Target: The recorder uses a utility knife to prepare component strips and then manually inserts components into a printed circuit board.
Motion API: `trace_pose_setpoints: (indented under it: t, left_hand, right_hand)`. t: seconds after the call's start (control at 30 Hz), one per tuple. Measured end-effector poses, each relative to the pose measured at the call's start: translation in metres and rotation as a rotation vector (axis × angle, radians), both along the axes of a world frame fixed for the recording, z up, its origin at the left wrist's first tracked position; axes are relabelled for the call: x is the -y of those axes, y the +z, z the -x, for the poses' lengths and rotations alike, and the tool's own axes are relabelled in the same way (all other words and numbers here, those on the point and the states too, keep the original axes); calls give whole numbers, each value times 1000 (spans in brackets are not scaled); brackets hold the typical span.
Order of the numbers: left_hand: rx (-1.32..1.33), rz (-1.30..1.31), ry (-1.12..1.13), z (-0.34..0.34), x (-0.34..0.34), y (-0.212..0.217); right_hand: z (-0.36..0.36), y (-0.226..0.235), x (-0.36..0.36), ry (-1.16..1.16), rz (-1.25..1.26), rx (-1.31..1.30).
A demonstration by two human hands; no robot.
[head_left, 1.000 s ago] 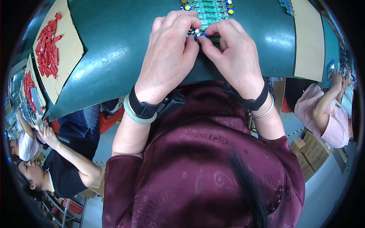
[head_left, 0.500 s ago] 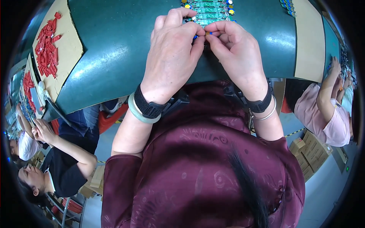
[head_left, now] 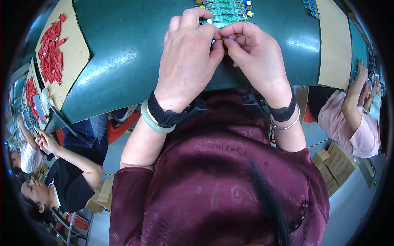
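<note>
My left hand [head_left: 184,61] is closed in a pinch, thumb and forefinger meeting at the near end of a green circuit board panel [head_left: 226,11]. Opposite it, my right hand [head_left: 262,57] pinches at the same spot. Between the fingertips a small blue and brown part [head_left: 225,37] shows; its exact kind is too small to make out. The panel has rows of narrow boards, with round yellow, white and blue pieces along both sides. My fingers hide its near end.
A green-topped table [head_left: 123,49] lies under my hands. Cardboard [head_left: 76,53] at the left bears a heap of red plastic pieces [head_left: 51,53]. Another cardboard strip [head_left: 334,45] lies at the right, beside more boards [head_left: 312,7]. Co-workers sit on both sides.
Both hands stay at the same spot, with only slight shifts of wrists and fingertips. My left thumb has edged a little to the right.
</note>
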State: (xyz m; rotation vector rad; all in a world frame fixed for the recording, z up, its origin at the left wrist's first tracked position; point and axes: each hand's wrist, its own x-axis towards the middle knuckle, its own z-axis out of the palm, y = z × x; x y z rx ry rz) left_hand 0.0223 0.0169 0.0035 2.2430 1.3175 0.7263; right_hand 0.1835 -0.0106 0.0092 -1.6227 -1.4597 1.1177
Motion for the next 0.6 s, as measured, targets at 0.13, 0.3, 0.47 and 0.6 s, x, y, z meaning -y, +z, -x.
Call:
trace_pose_setpoints:
  t: [0.13, 0.3, 0.47, 0.6]
  left_hand:
    - [-13, -1, 5, -1, -1, 0]
    - [-55, -7, 14, -4, -1, 0]
    - [-68, -33, 23, -5, 0, -1]
    - [-67, -20, 30, -6, 0, -1]
  right_hand:
    - [0, 0, -2, 10, -72, 91]
    - [1, -2, -4, 19, -127, 99]
    - [-3, 0, -4, 92, -142, 242]
    - [-2, 0, -3, 48, -107, 191]
